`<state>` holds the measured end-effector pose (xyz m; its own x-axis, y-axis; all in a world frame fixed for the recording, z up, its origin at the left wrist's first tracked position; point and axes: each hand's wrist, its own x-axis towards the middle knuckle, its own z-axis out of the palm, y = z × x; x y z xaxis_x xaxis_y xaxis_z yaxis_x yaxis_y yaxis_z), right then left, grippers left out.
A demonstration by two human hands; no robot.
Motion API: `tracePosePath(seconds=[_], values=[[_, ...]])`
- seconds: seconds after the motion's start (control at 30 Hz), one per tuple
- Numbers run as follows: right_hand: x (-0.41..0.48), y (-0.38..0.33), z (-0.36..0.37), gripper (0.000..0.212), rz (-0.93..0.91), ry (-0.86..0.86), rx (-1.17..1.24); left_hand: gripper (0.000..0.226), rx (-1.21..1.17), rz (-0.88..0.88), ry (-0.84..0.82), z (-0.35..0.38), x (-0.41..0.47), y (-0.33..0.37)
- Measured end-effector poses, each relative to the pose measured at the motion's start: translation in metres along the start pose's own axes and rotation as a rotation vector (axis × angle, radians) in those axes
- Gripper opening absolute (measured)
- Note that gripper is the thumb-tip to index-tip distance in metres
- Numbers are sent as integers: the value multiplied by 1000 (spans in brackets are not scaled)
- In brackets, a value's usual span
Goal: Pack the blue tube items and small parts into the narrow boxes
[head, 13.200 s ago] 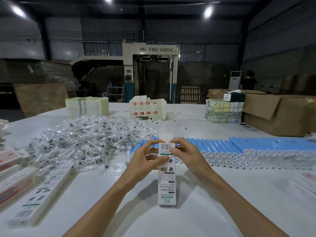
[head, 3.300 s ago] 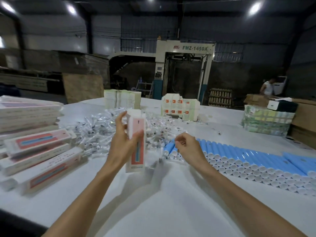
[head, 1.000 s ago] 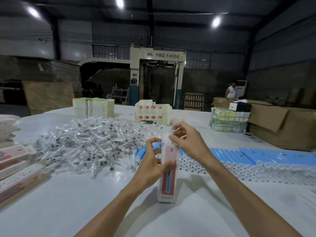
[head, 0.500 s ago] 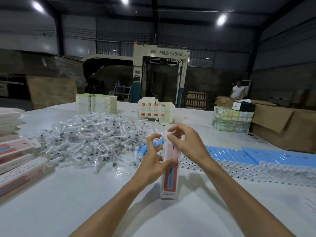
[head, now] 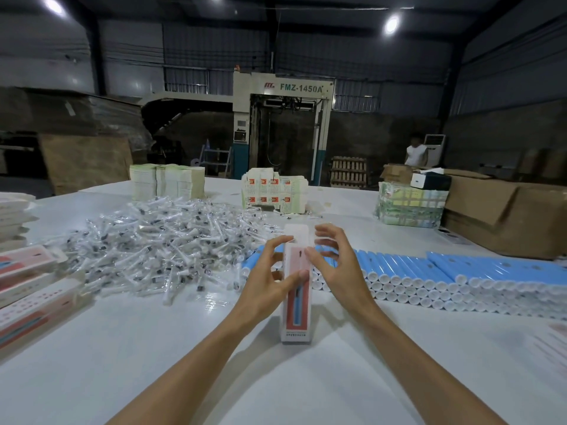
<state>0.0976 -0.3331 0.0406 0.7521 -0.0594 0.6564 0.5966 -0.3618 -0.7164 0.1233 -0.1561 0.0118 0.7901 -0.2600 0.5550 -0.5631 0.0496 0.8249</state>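
Pink-and-white narrow box (head: 297, 314) stands upright on the white table (head: 153, 348), top flap (head: 296, 231) raised. We see the left hand (head: 267, 286) gripping its upper part, thumb across the front. The right hand (head: 337, 268), fingers spread and arched, touches its front with the thumb. Blue tubes (head: 429, 268) lie just behind, and bagged small parts (head: 159, 240) are heaped at left.

Two hands, the left hand (head: 270, 283) and the right hand (head: 340, 268), and one upright narrow box (head: 296, 305) are on one surface (head: 306, 388). The blue tubes (head: 429, 268) in their rows and the bagged small parts (head: 159, 240) in one heap are too many to count, and the packed boxes (head: 27, 262) at the left are several. Farther back are three pale stacks of flat cartons (head: 167, 182), one red-marked bundle (head: 273, 191), one wrapped bundle (head: 411, 207), one machine (head: 291, 127), one person (head: 415, 153) and three ceiling lamps (head: 391, 24).
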Motion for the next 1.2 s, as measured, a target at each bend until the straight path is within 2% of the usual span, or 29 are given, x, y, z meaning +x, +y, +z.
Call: tracePosePath(seconds=[0.1,0.27,0.47,0.63,0.73,0.87,1.0,1.07,1.2], values=[[-5,5,0,39,28,-109,96,58,4,7,-16,-1,0,1],[-5,8,0,23,64,-74,184,55,-16,-33,-92,-4,3,3],[-3,9,-11,21,120,-48,216,39,17,-98,-104,-12,22,21],[-3,8,-20,14,161,-149,217,32,-46,-107,-110,-5,15,16],[-3,5,-20,22,171,-129,205,38,-82,-131,-105,-2,11,10],[4,-9,-22,38,364,54,346,41,-87,-146,-158,-2,11,12],[12,-15,-21,54,434,6,289,42,-69,-153,-201,-1,10,14],[13,-16,-20,46,422,13,291,43,-66,-155,-201,-2,10,15],[12,-10,-24,15,303,-28,235,41,-70,-140,-193,-4,10,14]])
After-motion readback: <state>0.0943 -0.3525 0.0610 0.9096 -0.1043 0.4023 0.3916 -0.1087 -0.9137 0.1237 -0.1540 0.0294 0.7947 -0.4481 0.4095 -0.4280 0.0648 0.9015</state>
